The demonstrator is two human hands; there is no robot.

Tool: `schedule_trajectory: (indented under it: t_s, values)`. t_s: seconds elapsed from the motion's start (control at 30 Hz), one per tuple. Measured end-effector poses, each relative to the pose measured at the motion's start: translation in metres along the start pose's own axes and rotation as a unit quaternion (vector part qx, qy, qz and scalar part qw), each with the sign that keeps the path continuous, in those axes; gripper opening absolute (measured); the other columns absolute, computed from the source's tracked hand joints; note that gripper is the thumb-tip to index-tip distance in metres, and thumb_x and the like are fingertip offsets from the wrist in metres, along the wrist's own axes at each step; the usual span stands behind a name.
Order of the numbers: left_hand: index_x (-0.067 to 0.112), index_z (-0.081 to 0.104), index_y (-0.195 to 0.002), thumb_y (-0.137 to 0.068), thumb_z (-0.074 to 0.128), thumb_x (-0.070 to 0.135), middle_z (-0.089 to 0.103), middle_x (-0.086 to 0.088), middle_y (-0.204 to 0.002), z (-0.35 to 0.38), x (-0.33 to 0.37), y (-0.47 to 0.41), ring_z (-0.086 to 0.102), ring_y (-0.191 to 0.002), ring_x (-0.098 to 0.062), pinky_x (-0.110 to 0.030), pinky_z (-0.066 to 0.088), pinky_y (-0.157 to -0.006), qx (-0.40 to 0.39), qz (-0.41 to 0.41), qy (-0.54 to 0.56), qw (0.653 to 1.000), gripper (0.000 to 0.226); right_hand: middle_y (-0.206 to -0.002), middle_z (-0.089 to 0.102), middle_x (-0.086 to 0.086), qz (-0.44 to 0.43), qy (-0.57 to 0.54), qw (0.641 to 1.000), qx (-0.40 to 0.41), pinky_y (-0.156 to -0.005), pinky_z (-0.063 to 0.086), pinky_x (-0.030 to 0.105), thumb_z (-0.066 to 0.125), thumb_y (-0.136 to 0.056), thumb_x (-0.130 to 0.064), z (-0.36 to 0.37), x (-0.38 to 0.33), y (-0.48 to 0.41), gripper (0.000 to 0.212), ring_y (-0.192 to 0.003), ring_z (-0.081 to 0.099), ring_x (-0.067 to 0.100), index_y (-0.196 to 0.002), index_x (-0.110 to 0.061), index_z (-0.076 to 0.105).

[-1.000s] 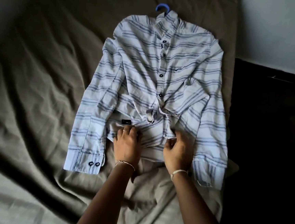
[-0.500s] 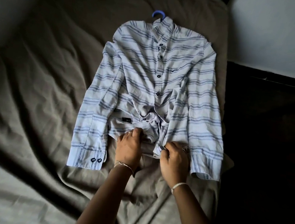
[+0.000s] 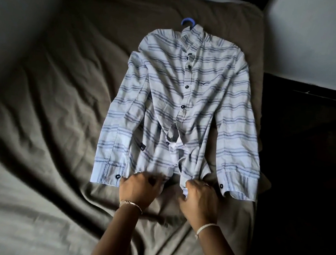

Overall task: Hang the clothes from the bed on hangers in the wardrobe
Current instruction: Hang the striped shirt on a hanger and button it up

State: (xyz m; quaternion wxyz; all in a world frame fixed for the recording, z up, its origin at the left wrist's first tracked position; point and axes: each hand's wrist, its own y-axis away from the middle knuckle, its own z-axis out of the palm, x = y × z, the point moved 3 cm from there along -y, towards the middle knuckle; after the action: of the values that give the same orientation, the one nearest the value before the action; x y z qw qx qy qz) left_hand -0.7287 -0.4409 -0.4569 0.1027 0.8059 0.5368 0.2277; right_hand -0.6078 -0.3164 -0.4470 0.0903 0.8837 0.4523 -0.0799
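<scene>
left hand (image 3: 139, 188): fingers curled on the shirt's bottom hem, left of the placket, pinching cloth
right hand (image 3: 198, 197): gripping the hem's other front panel
shirt (image 3: 185, 100): striped, flat on the bed (image 3: 42, 116), long axis running straight away from the hands, hem nearest, collar far
hanger (image 3: 187, 21): blue hook poking out past the collar, farthest from both hands
</scene>
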Motion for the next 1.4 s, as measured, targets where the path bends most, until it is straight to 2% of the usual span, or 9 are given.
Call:
schedule_trajectory:
  t_s: [0.17,0.3,0.4,0.5,0.63,0.77,0.9,1.2,1.4]
  values:
    - [0.02,0.061,-0.072,-0.081,0.062,0.056,0.068,-0.003,-0.076,0.003,0.023,0.003,0.066,-0.077,-0.029,-0.034,0.047,-0.062,0.096,0.065,0.114,0.987,0.037,-0.098,0.06,-0.001,0.06,-0.052,0.997,-0.003,-0.074,0.048,0.037,0.077,-0.04,-0.028,0.006,0.018,0.016,0.065,-0.091,0.061,0.024,-0.1,-0.025,0.054]
    - [0.018,0.061,-0.077,-0.08,0.059,0.065,0.065,-0.002,-0.075,0.014,0.06,-0.001,0.063,-0.078,-0.025,-0.031,0.044,-0.063,0.005,0.059,0.251,0.966,0.048,-0.139,0.053,0.0,-0.007,-0.257,0.966,0.032,-0.104,0.04,0.028,0.061,-0.069,-0.029,0.001,0.02,0.021,0.072,-0.126,0.05,0.013,-0.138,-0.011,0.046]
    - [0.014,0.062,-0.091,-0.08,0.062,0.062,0.066,-0.008,-0.093,0.017,0.078,-0.009,0.061,-0.095,-0.029,-0.032,0.04,-0.073,-0.047,0.033,0.274,0.96,0.049,-0.126,0.061,0.0,0.066,-0.396,0.911,0.09,-0.1,0.042,0.022,0.044,-0.08,-0.021,-0.008,0.023,0.013,0.05,-0.116,0.058,0.013,-0.129,-0.022,0.051]
    - [0.011,0.058,-0.115,-0.081,0.07,0.046,0.066,-0.012,-0.114,0.014,0.081,-0.014,0.058,-0.111,-0.031,-0.032,0.04,-0.082,-0.059,0.006,0.24,0.969,0.05,-0.123,0.057,0.014,0.139,-0.275,0.935,0.177,-0.101,0.035,0.03,0.05,-0.07,0.0,-0.007,0.038,-0.004,0.056,-0.115,0.052,0.03,-0.126,-0.007,0.054]
    - [0.01,0.056,-0.117,-0.073,0.079,0.034,0.068,-0.011,-0.109,0.013,0.079,-0.018,0.061,-0.105,-0.029,-0.034,0.045,-0.085,-0.089,-0.012,0.256,0.963,0.055,-0.14,0.043,0.007,0.121,-0.121,0.984,0.042,-0.102,0.034,0.044,0.064,-0.061,-0.012,0.003,0.038,-0.027,0.059,-0.128,0.036,0.031,-0.12,-0.017,0.059]
    - [0.005,0.065,-0.092,-0.059,0.076,0.035,0.069,-0.007,-0.076,0.005,0.072,-0.018,0.062,-0.071,-0.021,-0.035,0.052,-0.071,-0.136,-0.117,0.455,0.872,0.046,-0.136,0.046,0.004,0.135,-0.098,0.986,-0.008,-0.092,0.038,0.05,0.072,-0.053,-0.013,0.008,0.037,-0.026,0.054,-0.126,0.034,0.029,-0.105,-0.019,0.06]
    - [0.013,0.054,-0.056,-0.085,0.058,0.006,0.049,0.003,-0.054,-0.006,0.068,-0.013,0.044,-0.057,-0.014,-0.022,0.034,-0.05,-0.132,-0.143,0.551,0.812,0.03,-0.083,0.059,0.002,0.106,-0.221,0.961,0.128,-0.069,0.041,0.036,0.057,-0.069,-0.022,0.001,0.046,-0.025,0.007,-0.082,0.056,0.029,-0.072,-0.016,0.056]
    - [-0.001,0.064,-0.105,-0.087,0.067,0.017,0.074,-0.008,-0.083,-0.025,0.081,0.002,0.069,-0.066,-0.014,-0.023,0.052,-0.051,-0.145,-0.09,0.663,0.729,0.025,-0.08,0.053,-0.002,0.129,-0.283,0.925,0.216,-0.062,0.046,0.034,0.062,-0.07,-0.012,-0.009,0.061,0.015,0.008,-0.07,0.052,0.012,-0.07,-0.012,0.054]
    - [-0.005,0.065,-0.11,-0.091,0.062,0.015,0.071,-0.021,-0.101,-0.029,0.073,0.003,0.069,-0.084,-0.027,-0.036,0.057,-0.077,-0.161,-0.105,0.679,0.708,0.028,-0.139,0.045,0.008,0.151,-0.1,0.981,0.075,-0.094,0.041,0.047,0.086,-0.051,-0.029,-0.007,0.029,-0.023,0.099,-0.125,0.045,0.03,-0.14,-0.027,0.043]
